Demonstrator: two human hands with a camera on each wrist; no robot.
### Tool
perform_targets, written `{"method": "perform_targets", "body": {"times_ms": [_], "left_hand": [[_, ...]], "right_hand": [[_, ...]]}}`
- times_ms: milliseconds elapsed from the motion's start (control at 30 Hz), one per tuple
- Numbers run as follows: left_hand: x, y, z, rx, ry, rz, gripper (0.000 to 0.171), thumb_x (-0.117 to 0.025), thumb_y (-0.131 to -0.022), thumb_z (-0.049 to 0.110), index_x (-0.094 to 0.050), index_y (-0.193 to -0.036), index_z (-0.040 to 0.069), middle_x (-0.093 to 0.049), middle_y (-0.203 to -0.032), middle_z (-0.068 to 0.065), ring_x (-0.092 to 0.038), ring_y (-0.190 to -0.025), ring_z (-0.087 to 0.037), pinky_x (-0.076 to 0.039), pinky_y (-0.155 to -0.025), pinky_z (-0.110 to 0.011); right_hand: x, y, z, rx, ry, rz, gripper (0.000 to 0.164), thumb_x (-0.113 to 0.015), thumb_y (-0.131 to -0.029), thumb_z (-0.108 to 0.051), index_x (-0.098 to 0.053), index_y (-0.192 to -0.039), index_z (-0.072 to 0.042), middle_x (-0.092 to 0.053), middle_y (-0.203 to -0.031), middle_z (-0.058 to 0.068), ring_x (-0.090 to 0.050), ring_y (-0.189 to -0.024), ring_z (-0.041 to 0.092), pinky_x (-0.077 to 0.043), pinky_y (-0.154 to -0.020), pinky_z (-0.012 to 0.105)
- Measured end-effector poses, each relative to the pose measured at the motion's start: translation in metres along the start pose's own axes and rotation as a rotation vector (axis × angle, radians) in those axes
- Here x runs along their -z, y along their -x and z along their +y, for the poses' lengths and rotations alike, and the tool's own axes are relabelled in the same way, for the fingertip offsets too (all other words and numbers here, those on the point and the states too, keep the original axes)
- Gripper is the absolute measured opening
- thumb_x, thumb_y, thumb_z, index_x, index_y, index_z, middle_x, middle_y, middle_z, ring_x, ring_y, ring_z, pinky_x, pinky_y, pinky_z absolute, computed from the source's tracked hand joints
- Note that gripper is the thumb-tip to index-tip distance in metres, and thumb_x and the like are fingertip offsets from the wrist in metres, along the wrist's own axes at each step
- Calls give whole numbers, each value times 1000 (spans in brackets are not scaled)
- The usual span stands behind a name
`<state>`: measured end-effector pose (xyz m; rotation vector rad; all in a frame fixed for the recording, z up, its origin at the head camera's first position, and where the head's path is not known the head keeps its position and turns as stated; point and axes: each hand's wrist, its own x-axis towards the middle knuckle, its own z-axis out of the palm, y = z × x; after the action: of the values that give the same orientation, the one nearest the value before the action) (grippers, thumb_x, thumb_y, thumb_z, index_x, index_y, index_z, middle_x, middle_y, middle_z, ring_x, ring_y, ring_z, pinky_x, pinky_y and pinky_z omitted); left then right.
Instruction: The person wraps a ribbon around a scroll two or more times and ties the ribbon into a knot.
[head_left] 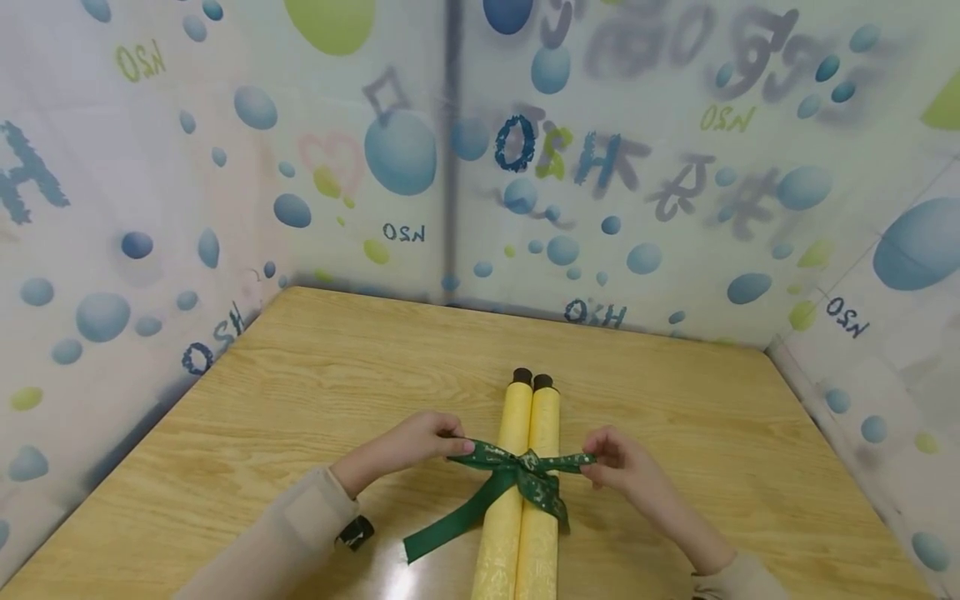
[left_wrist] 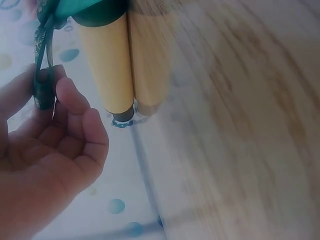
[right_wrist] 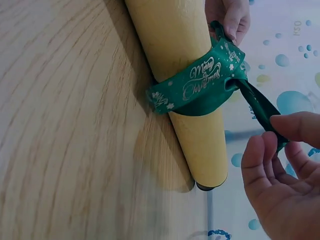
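Observation:
Two yellow rolled scrolls with black end knobs lie side by side on the table. A green ribbon wraps round both and is knotted in a bow on top. In the head view, my left hand pinches the bow's left loop, and my right hand pinches the right loop. One ribbon tail hangs off to the left; another drapes over the right scroll. The left wrist view shows the doubled loop between thumb and fingers. Pale printed lettering marks the ribbon in the right wrist view.
The wood-grain table extends to both sides and behind the scrolls. Pale curtains printed with blue and green bubbles stand along its back and sides. A small black object shows by the left sleeve.

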<state>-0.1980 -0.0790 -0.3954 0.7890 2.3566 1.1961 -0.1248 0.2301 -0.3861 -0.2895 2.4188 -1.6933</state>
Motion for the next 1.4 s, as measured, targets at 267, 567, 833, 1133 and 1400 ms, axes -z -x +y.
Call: {"method": "perform_targets", "body": {"times_ms": [267, 567, 833, 1133, 1400], "left_hand": [[1, 0, -4, 43, -4, 5, 25, -63, -90, 30, -62, -77, 9, -52, -65, 4, -40, -60, -12, -34, -55, -26], [2, 6, -8, 57, -10, -2, 27, -64, -89, 24, -58, -69, 7, -45, -60, 4, -37, -56, -11, -31, -52, -24], [5, 11, -10, 65, -65, -14, 28, -63, -89, 22, -57, -67, 7, -43, -58, 4, -35, -52, -8, -29, -48, -22], [10, 16, -16, 36, -86, -18, 28, -61, -91, 22, -57, -67, 8, -44, -58, 4, -36, -52, -8, -32, -49, -21], [10, 18, -19, 56, -72, -14, 27, -62, -91, 22, -58, -68, 8, -45, -58, 4, -36, -52, -8, -31, -48, -22]], "right_hand": [[4, 3, 6, -20, 71, 2, 20, -63, -84, -4, -49, -96, 4, -54, -88, 9, -55, -75, 14, -49, -66, 32], [9, 9, 15, -11, 204, -11, 14, -66, -81, -6, -56, -88, 1, -58, -88, 9, -56, -78, 15, -49, -65, 27], [12, 12, 18, -52, 229, -37, 12, -64, -78, -5, -57, -86, 2, -59, -87, 6, -55, -75, 15, -49, -63, 26], [13, 14, 21, -63, 286, -37, 8, -65, -78, -4, -60, -83, -1, -61, -86, 6, -54, -78, 17, -47, -64, 25], [10, 13, 21, -84, 316, -11, 9, -65, -77, -4, -59, -83, -1, -60, -82, 4, -54, -74, 17, -47, -60, 25]]}}
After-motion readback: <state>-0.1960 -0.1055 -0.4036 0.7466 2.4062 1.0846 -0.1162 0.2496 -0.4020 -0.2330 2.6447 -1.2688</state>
